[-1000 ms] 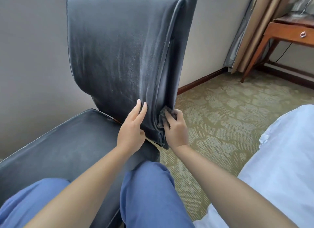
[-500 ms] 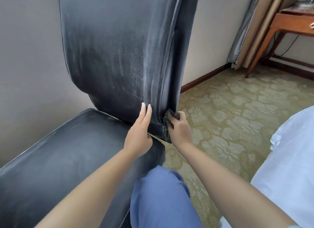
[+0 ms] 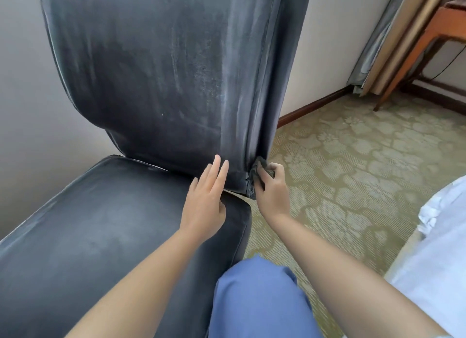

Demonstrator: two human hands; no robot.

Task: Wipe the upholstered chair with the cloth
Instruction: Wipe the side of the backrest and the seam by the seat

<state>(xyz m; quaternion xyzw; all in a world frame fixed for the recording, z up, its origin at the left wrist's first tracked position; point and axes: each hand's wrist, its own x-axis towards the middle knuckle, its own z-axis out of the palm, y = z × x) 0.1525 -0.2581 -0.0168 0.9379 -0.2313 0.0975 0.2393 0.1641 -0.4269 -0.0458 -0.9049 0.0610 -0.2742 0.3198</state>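
Note:
A dark grey velvet upholstered chair (image 3: 156, 80) fills the left and middle of the view, its tall backrest upright and its seat cushion (image 3: 106, 226) below. My left hand (image 3: 206, 199) lies flat with straight fingers against the bottom of the backrest front. My right hand (image 3: 271, 188) grips a small dark grey cloth (image 3: 257, 170) and presses it against the lower right side edge of the backrest. Most of the cloth is hidden in my fingers.
A patterned green carpet (image 3: 353, 166) spreads to the right. A wooden desk (image 3: 433, 27) and curtains (image 3: 393, 35) stand at the far right corner. White bedding (image 3: 441, 257) lies at the right edge. My blue-trousered knee (image 3: 257, 294) is below, and the wall sits behind the chair.
My right hand has slid the cloth down the backrest's side edge towards its bottom corner. My left hand moved slightly lower with it. The view has come closer to the chair.

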